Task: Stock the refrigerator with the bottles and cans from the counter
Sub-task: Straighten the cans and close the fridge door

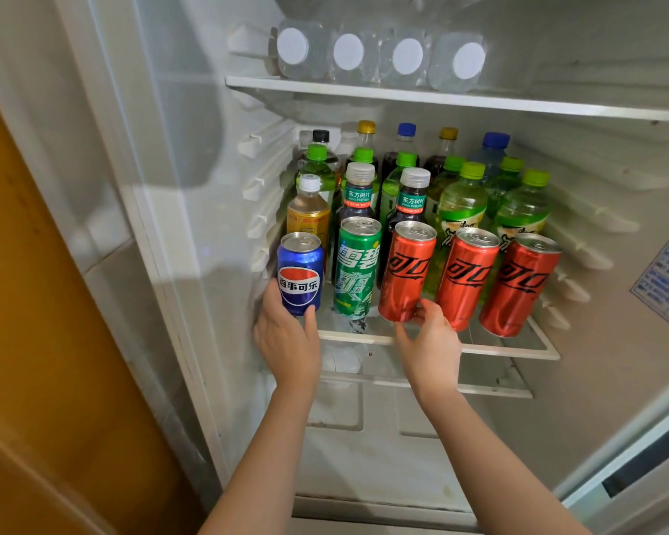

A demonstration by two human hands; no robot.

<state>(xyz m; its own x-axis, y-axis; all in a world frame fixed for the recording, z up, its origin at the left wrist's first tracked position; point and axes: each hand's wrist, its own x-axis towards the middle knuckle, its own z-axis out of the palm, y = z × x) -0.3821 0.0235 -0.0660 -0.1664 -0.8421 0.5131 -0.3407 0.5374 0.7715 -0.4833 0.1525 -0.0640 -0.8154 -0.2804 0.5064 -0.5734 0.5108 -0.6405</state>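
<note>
The open refrigerator holds a glass shelf (518, 351) full of drinks. At its front left, my left hand (286, 337) grips the base of a blue Pepsi can (300, 272). To the right stands a green Sprite can (357, 264), then three red cola cans. My right hand (431, 341) holds the bottom of the leftmost red can (406, 272), thumb and fingers on either side. The other two red cans (466, 278) (518, 283) stand free. Behind the cans are several green-capped bottles (460, 202), two dark tea bottles (358, 195) and a yellow bottle (309, 214).
An upper shelf (402, 95) carries several clear water bottles (406, 57) lying with white caps facing out. Below the can shelf is a lower shelf (491, 390) and the fridge floor. The fridge's left wall and an orange door (35, 341) stand on the left.
</note>
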